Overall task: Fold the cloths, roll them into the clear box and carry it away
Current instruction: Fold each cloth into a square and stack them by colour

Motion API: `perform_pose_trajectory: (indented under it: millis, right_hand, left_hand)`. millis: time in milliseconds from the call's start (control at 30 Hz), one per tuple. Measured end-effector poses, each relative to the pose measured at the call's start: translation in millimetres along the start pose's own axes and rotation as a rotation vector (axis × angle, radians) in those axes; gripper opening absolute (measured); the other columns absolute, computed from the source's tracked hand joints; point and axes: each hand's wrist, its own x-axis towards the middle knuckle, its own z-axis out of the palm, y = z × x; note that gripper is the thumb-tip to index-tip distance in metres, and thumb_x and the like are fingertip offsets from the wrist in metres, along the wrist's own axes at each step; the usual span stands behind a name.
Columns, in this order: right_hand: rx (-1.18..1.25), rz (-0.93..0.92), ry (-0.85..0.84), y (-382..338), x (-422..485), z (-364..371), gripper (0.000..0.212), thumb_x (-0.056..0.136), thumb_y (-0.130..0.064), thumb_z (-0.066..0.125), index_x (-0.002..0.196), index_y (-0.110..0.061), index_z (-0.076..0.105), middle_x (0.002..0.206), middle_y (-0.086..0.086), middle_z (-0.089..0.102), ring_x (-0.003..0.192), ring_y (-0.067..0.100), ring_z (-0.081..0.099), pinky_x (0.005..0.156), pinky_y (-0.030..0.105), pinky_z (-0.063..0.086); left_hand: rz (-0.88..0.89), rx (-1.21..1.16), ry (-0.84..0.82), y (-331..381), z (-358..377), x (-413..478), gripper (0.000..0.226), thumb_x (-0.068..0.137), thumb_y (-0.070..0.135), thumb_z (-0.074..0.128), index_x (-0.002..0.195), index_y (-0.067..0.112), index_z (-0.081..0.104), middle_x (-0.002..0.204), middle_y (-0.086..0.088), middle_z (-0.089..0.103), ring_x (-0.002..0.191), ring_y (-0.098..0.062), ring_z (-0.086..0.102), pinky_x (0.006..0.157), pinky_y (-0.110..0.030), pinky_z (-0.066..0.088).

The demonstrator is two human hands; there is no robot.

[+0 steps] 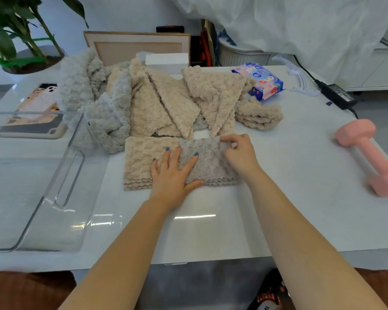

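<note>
Left hand (173,173) presses flat on the folded cloth (139,162); right hand (240,153) pinches its far edge. Mid-fold; rolling it for the clear box (54,186) seems next.

Bright, even, white indoor light. Shadows under the forearms are faint and soft. Glare streak on the glossy table (211,231), and reflections on the clear box (61,175). Right hand (240,153) motion-blurred at the folded cloth (141,162) edge. Dumbbell (367,157) soft. Wide-angle bowing at the edges. Plant (7,36) dark.
</note>
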Motion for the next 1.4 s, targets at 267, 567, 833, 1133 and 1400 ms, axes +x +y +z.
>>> perform_pose_trajectory:
  millis: [267,567,833,1133,1400]
  right_hand:
    - [-0.035,0.2,-0.256,-25.3,55.6,11.8,0.053,0.079,-0.026,0.051,0.132,-0.026,0.047,0.144,0.013,0.037,0.131,0.035,0.031,0.109,0.05,0.03]
    - [0.62,-0.048,0.501,-11.7,27.1,-55.1,0.022,0.079,-0.01,0.061,0.1,-0.009,0.069,0.09,-0.002,0.064,0.083,0.013,0.059,0.076,0.029,0.051]
    - [-0.339,-0.444,0.737,65.3,-97.1,-90.5,0.028,0.068,0.01,0.047,0.087,-0.007,0.059,0.086,0.01,0.058,0.078,0.02,0.041,0.064,0.033,0.036]
    - [-0.232,-0.105,-0.011,102.2,-153.2,-117.3,0.052,0.074,0.011,0.045,0.105,-0.026,0.062,0.085,0.004,0.053,0.082,0.011,0.05,0.068,0.007,0.035]
    - [-0.173,-0.094,-0.085,97.6,-182.6,-159.3,0.054,0.071,0.016,0.037,0.084,-0.034,0.053,0.086,0.005,0.052,0.079,0.01,0.046,0.06,0.012,0.032]
  left_hand:
    - [-0.011,-0.034,0.061,-4.7,0.9,-0.2,0.081,0.074,0.082,-0.003,0.146,0.049,0.013,0.16,0.001,0.008,0.146,-0.024,0.003,0.114,-0.051,0.0]
    - [-0.117,-0.043,0.066,8.9,2.6,-0.2,0.076,0.08,0.077,0.002,0.147,0.045,0.014,0.16,0.0,0.006,0.146,-0.024,-0.001,0.114,-0.051,-0.004]
    - [-0.283,-0.208,0.021,52.0,-14.9,-5.5,0.063,0.095,0.048,0.04,0.149,0.028,0.017,0.158,-0.01,-0.009,0.145,-0.032,-0.012,0.112,-0.057,-0.01]
    - [0.646,-0.247,-0.121,159.2,-53.4,-22.3,0.088,0.081,0.01,0.058,0.151,0.033,0.01,0.158,-0.001,0.009,0.145,-0.021,0.002,0.117,-0.047,0.007]
    - [0.748,0.026,-0.124,196.0,-62.3,-22.3,0.027,0.082,0.031,0.065,0.109,0.027,0.06,0.125,0.003,0.044,0.121,-0.02,0.036,0.112,-0.042,0.011]
